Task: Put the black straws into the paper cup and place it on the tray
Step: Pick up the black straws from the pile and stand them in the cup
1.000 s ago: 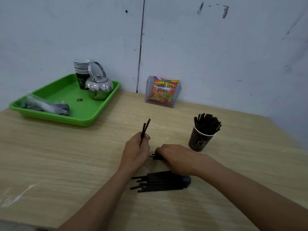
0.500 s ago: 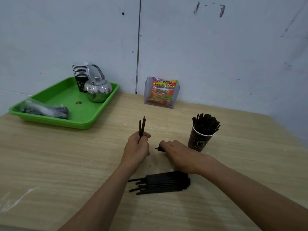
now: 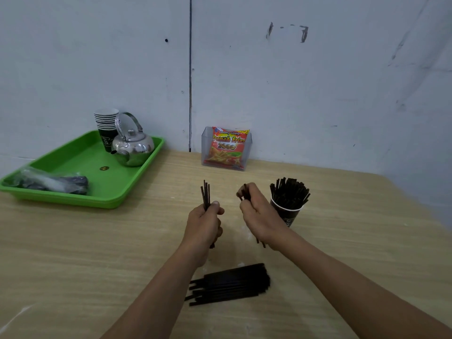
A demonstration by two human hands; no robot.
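A pale scuffed wall meets a light wood-grain table (image 3: 73, 253) that fills the lower view. Above its middle the left hand (image 3: 204, 226) is curled into a loose fist around a few black straws (image 3: 206, 194), which stand upright with their tips fanned above the thumb and their lower ends poking out under the palm; held that way, they look squared up for dropping end-first into a cup. Just beside it the right hand (image 3: 259, 216) is likewise closed, fingertips pinching a second small bunch of straws (image 3: 245, 193) whose ends show above the knuckles and below the wrist, apparently so the two lots can be joined or fed in one after the other.

Immediately beyond the right hand, partly hidden by it, stands the paper cup (image 3: 288, 214), dark with a white rim, upright on the table and already crowded with straws; keeping it within a short reach of the hand makes sense for repeated loading. Nearer the person than both hands, between the forearms, lies the remaining pile of straws (image 3: 230, 283), flat and roughly parallel, so more rounds seem to be left.

Well away to the left hand's far side sits the green tray (image 3: 80, 199), carrying a steel kettle (image 3: 133, 149), a stack of cups (image 3: 106, 126) and a plastic bag (image 3: 49, 182). A snack packet in a clear holder (image 3: 226, 148) stands against the wall beyond the hands.
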